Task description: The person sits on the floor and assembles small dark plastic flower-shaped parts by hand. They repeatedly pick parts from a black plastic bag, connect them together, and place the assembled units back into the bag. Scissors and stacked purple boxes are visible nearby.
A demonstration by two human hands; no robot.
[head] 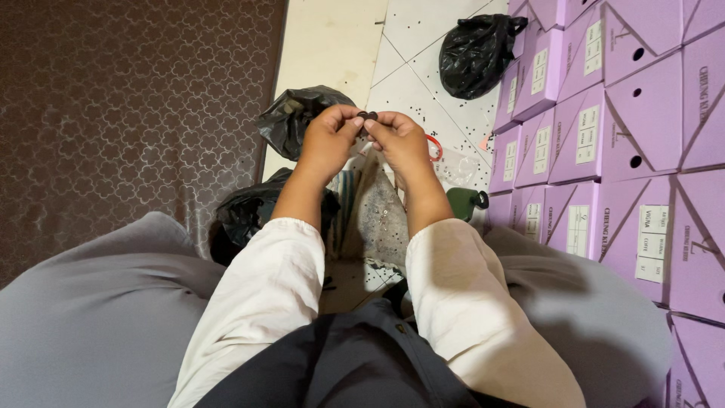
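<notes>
View from a head-worn camera, looking down at a seated person's lap and hands. Nearest, grey-clothed knees spread to the left and right, with a dark garment between them. Two forearms in cream sleeves (264,287) reach away from the body and meet in the middle of the view.

The left hand (328,140) and the right hand (399,140) are raised together, fingertips touching. Between them they pinch a small dark object (368,115), round or bead-like, too small to identify further. Each hand's grip is nearly closed, thumb and forefinger pressed on that object from either side, the other fingers curled in.

Below the hands on the floor lies an open grey sack (381,219) with pale specks inside. To its left sits a crumpled black plastic bag (242,211), and another black plastic bag (291,117) lies just beyond the left hand. Beside the right wrist is a dark green object (464,202), and a red loop (435,145) shows just behind the right hand.

On the left, a brown patterned carpet (128,113) covers the floor. On the right, stacked lilac cardboard boxes (604,136) with white labels run from near to far. Farther off, the white tiled floor (423,75) is scattered with tiny dark specks, and a third black bag (476,53) rests against the boxes.
</notes>
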